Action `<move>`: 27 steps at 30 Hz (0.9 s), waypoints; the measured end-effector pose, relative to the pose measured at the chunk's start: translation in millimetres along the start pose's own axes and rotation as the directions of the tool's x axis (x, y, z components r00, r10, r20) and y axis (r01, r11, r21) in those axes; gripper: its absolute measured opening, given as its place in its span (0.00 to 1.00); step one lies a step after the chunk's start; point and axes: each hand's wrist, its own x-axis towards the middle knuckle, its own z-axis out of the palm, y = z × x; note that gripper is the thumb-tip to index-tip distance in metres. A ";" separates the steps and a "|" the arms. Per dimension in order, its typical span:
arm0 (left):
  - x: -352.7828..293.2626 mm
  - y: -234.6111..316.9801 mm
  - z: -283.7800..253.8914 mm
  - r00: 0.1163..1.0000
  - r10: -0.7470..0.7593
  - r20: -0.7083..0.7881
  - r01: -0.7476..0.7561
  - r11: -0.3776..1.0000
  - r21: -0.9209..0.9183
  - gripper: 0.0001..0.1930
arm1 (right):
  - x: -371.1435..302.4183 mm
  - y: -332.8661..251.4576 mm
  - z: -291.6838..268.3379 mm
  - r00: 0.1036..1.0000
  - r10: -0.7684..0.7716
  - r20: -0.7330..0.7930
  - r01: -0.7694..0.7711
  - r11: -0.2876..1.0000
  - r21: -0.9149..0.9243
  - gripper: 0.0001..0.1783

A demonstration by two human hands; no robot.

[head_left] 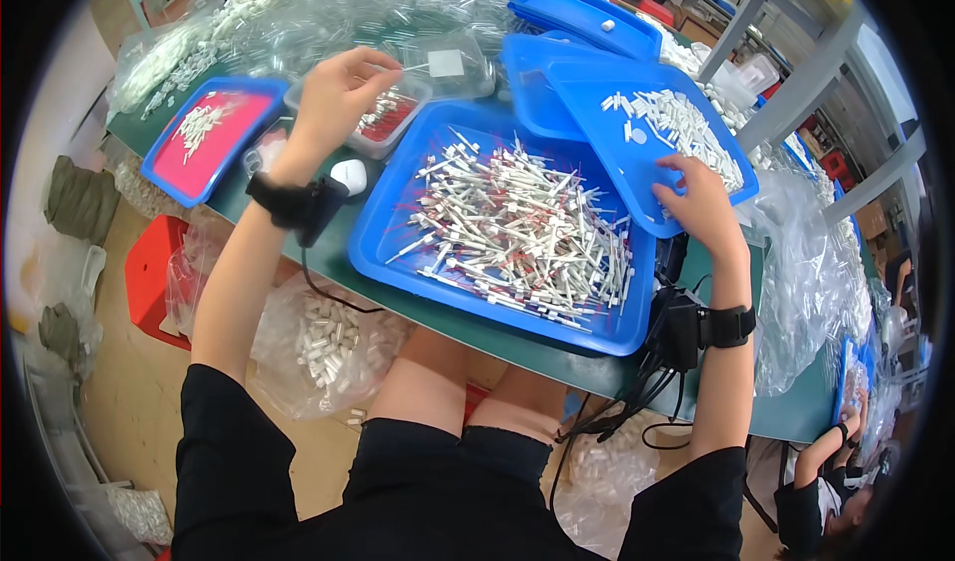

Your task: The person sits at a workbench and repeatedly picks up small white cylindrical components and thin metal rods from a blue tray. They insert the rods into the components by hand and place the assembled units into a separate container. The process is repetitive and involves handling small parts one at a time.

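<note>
Green table [796, 407]: sticks [517, 228] heap the central tray [370, 233]; loose white tubes [686, 128] remain upper right. Left hand [343, 89] pinches one thin stick [416, 67]; right hand [704, 203] is parted, seemingly empty.

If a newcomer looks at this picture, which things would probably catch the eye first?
Probably the large blue tray in the middle, heaped with slim white sticks among bits of red. Next might come the bright pink tray surface on the left, bearing a small white pile. On the right, the right hand is beside another blue tray with short white pieces.
</note>
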 end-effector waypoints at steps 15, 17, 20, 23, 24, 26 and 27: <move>-67.8 86.1 44.0 0.924 -0.063 0.377 0.306 0.713 -0.631 0.16 | 1.7 2.4 -5.1 0.996 0.053 0.069 -0.043 0.989 -0.139 0.09; -75.3 99.8 48.0 0.934 -0.037 0.355 0.260 0.750 -0.608 0.14 | 2.3 15.8 -4.3 0.998 0.039 0.044 -0.035 0.996 -0.086 0.10; -87.2 111.1 50.0 0.953 0.041 0.300 0.154 0.787 -0.597 0.11 | -3.0 10.3 -12.0 0.993 0.001 -0.117 -0.017 0.991 -0.135 0.11; -97.2 123.8 51.2 0.965 0.111 0.237 0.032 0.848 -0.529 0.09 | -15.5 -21.2 -28.3 0.969 0.001 -0.245 -0.001 1.000 -0.001 0.11; -100.0 127.3 47.3 0.967 0.131 0.219 -0.006 0.870 -0.494 0.09 | -19.7 -38.9 -32.8 0.963 0.009 -0.269 0.017 0.995 0.094 0.11; -104.6 131.5 45.1 0.964 0.178 0.196 -0.076 0.895 -0.439 0.08 | -43.8 -82.3 -39.1 0.981 0.010 -0.195 0.076 0.900 0.430 0.08; -108.2 134.8 44.9 0.973 0.140 0.181 -0.036 0.874 -0.485 0.09 | -57.1 -97.7 -36.8 0.979 -0.053 -0.197 0.152 0.832 0.533 0.08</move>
